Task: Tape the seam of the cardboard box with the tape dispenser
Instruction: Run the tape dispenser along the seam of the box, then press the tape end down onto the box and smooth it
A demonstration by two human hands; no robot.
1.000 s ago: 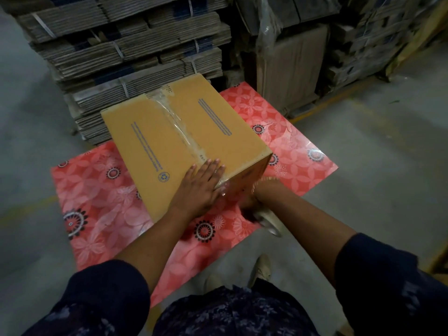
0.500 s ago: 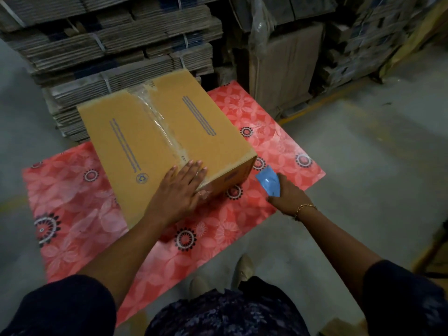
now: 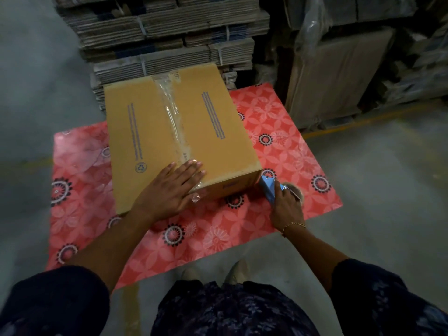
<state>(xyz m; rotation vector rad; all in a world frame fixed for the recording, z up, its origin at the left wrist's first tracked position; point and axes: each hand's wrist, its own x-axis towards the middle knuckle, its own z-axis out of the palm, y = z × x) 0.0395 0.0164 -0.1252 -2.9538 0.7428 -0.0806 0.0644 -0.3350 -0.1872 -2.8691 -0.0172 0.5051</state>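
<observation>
A closed brown cardboard box rests on a red flowered mat. Clear tape runs along its top middle seam from the far edge to the near edge. My left hand lies flat, fingers spread, on the near end of the seam and presses the tape end over the edge. My right hand holds a blue tape dispenser low at the box's near right corner, its tape roll partly hidden behind the hand.
Strapped stacks of flattened cardboard rise right behind the box. Wrapped pallets and cartons stand at the back right. Grey concrete floor lies to the right, with a yellow line. My shoes are at the mat's near edge.
My right hand has come out from the box's near face to its right corner with the dispenser. The left hand has stayed on the tape end. The view has shifted.
</observation>
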